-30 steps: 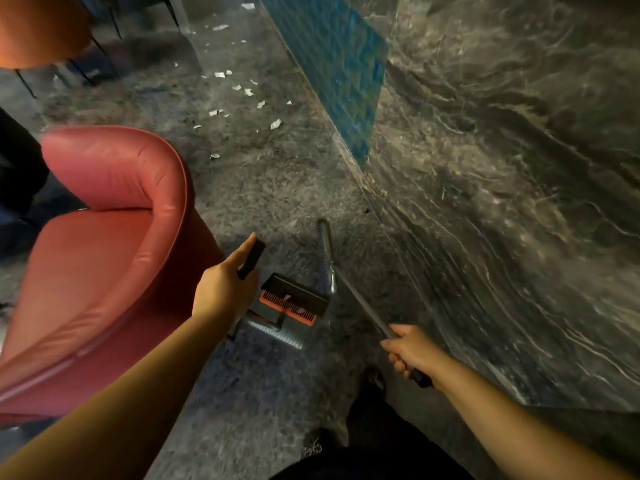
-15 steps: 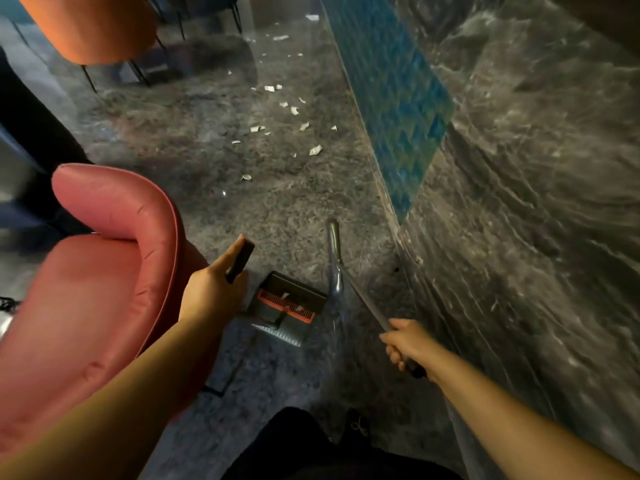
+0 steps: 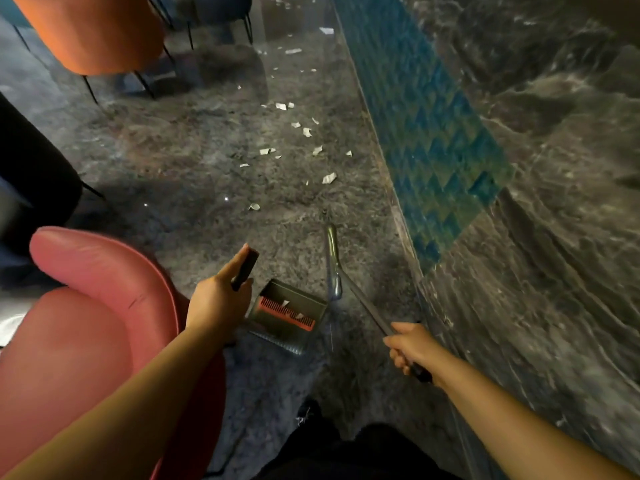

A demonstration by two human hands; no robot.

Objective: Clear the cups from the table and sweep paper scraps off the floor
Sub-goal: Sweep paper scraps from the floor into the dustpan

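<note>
Head view: floor-level scene beside a marble wall.
Left hand (image 3: 216, 303): grips the dustpan handle (image 3: 245, 270).
Dustpan (image 3: 289, 315): on the floor, holding scraps.
Right hand (image 3: 412, 348): grips the broom handle (image 3: 367, 306).
Paper scraps (image 3: 304, 140): scattered on the floor ahead.

A strip of dark marble floor (image 3: 194, 174) runs far ahead, open down the middle. A pink armchair (image 3: 90, 306) crowds the near left, an orange chair (image 3: 97, 32) stands far left, and a marble wall (image 3: 536, 220) closes the whole right side.
</note>
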